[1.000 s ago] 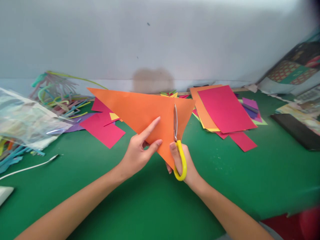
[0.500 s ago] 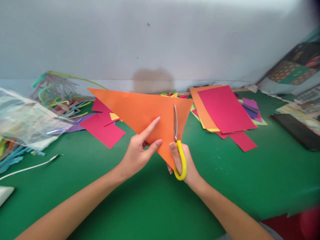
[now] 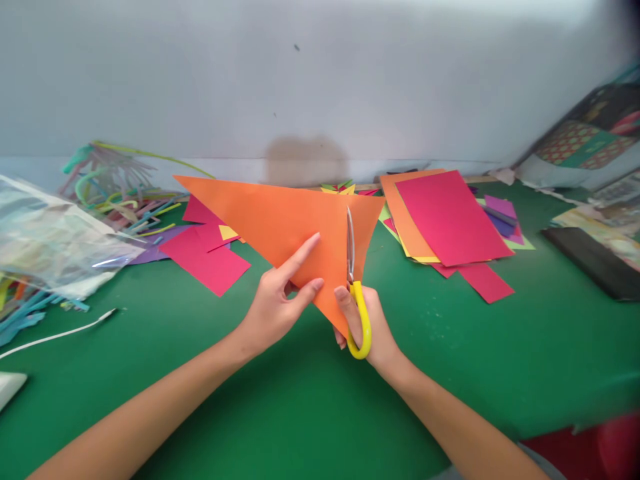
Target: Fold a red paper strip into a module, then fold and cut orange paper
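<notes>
An orange sheet of paper, roughly triangular in outline, is held up above the green table. My left hand grips its lower left edge, with the index finger and thumb lying on the front and the other fingers behind. In my right hand is a pair of scissors with yellow handles. One silver blade lies upright over the front of the paper, and the other is hidden behind it. A cut runs up the sheet along the blade, its right part angled back. Most of my right fingers are hidden.
On the left are a clear plastic bag, pipe cleaners, red paper and a white cable. A stack of red and orange sheets lies to the right, with a black case beyond. A pale wall stands behind the table.
Almost nothing differs. The scissors and my right thumb have shifted very slightly to the left; the paper and my left hand hold their place.
</notes>
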Demonstrator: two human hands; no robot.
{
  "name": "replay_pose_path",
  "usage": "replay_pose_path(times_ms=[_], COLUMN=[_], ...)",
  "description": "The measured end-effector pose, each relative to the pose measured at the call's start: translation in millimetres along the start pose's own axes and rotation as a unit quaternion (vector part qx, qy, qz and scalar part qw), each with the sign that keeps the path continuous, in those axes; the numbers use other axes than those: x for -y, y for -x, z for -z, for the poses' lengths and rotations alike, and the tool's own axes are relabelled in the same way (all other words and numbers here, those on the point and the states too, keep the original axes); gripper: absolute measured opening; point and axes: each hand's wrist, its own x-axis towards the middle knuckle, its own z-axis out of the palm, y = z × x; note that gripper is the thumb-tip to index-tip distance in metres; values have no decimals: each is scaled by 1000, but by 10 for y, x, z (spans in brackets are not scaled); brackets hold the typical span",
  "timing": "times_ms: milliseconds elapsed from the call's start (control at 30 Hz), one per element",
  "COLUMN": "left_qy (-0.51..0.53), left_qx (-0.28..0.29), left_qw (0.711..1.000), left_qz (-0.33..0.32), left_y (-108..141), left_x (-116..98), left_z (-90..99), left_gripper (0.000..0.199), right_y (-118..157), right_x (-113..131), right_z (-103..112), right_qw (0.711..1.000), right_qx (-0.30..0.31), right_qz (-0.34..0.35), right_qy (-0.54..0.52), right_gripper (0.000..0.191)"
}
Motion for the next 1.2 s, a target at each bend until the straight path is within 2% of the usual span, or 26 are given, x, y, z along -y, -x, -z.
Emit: replay_pose_path(times_ms=[367, 700, 833, 1033, 1200], left_qy=[13, 35, 36, 50, 40], left_qx=[-3, 25, 37, 40, 46], left_qw=[1000, 999, 998, 998, 998], left_qz=[11, 18, 30, 15, 12], left_y=[12, 48, 78, 95, 100], left_x=[3, 27, 41, 40, 58], left_z=[-9, -59, -80, -116, -121], left_gripper=[66, 67, 66, 66, 67], right_y=[-17, -59, -88, -113, -128], right_x=[57, 59, 95, 91, 87], right_z=[-57, -8, -4, 45, 75], right_qw=[1000, 1000, 998, 997, 995], right_qx=[9, 1, 22, 30, 41], right_qz=[-1, -10, 24, 7, 20], right_qy=[-12, -12, -60, -71, -85], right_gripper=[70, 79, 79, 72, 69])
